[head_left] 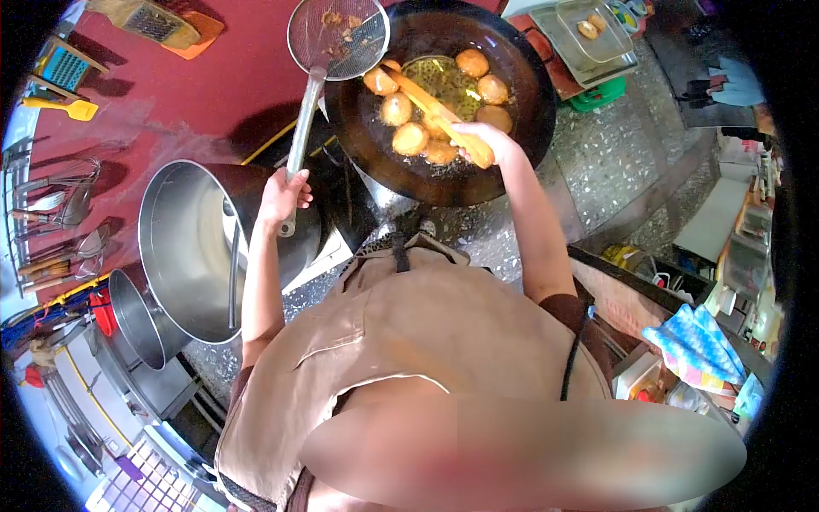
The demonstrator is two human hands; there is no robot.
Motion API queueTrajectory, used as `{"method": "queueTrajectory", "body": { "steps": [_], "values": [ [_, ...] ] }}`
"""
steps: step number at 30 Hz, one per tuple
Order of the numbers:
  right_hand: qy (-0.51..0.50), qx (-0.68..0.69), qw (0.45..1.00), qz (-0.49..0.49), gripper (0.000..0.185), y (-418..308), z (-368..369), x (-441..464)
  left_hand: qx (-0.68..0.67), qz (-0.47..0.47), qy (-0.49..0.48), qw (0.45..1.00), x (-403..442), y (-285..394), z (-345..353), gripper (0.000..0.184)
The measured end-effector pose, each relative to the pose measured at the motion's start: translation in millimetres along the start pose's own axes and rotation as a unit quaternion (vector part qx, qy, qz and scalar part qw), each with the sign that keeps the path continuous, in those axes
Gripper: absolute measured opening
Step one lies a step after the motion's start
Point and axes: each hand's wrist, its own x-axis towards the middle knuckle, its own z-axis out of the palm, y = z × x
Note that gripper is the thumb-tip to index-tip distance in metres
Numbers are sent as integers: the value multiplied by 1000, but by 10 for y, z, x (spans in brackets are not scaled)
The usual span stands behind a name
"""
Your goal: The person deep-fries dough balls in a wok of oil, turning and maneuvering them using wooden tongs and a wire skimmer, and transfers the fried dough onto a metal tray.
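Observation:
My left hand (285,196) is closed around the long metal handle of a mesh strainer (339,53), which is held over the wok's left rim with a few brown crumbs in it. My right hand (492,142) grips wooden tongs (426,103) that reach across a large dark wok (529,94). Their far tip meets a round golden-brown fried piece (380,81) at the wok's upper left. Several similar fried pieces (410,138) float in a ring in the bubbling oil (439,75).
A deep steel pot (158,247) stands to the left, beside a smaller metal pot (136,320). At the upper right, a tray (567,64) holds a clear container with fried pieces (591,27). Whisks (72,192) hang on the red wall.

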Motion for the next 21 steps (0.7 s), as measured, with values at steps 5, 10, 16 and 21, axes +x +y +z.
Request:
{"method": "queueTrajectory", "body": {
  "steps": [5,10,16,21],
  "values": [
    [29,31,996,-83,42,291,-140,-462,37,-5,-27,999,-96,48,45,22],
    [83,46,982,-164,41,415,-6,-925,50,-34,-97,993,-227,90,161,21],
    [385,-348,791,-323,55,657,601,-932,-79,-73,-229,967,-443,139,397,17],
    [441,-533,689,-215,89,983,889,-1013,-90,-75,-252,961,-575,173,523,15]
  ]
}}
